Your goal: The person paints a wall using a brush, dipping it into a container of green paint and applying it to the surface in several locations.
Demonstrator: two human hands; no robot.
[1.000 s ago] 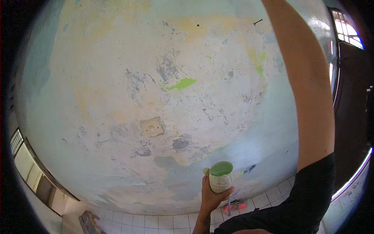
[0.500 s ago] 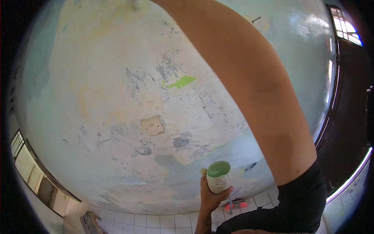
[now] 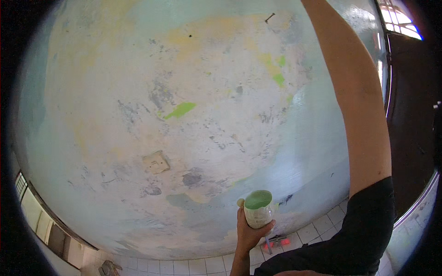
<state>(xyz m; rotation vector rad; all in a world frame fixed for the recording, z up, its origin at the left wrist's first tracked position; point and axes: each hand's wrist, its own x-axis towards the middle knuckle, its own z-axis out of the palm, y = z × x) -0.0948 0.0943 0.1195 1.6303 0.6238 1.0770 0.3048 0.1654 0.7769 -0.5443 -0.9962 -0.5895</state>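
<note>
My left hand [image 3: 250, 235] is wrapped round a whitish, paint-smeared tub [image 3: 260, 218], held upright low in front of the wall. Pale green paint [image 3: 258, 199] shows inside it. A small yellowish round knob [image 3: 240, 202] sticks up beside its rim, by my fingers. My bare right arm [image 3: 357, 87] reaches up along the right side, and its hand is cut off beyond the top edge. Facing me is a patchy wall [image 3: 207, 152] of white, pale blue and yellow, with bright green spots [image 3: 180, 110] and grey scuffs.
A cream switch plate [image 3: 156, 162] sits on the wall, and a nail or hook [image 3: 270, 18] juts out higher up. Below lies a white tiled floor [image 3: 189, 267] with a red-and-grey item [image 3: 277, 242]. A dark door [image 3: 411, 87] stands right; a worn wooden piece [image 3: 109, 268] lies lower left.
My raised right arm has swung to the right, uncovering more of the wall. The view has turned rightward, so the wall marks sit further left. My left hand still holds the tub.
</note>
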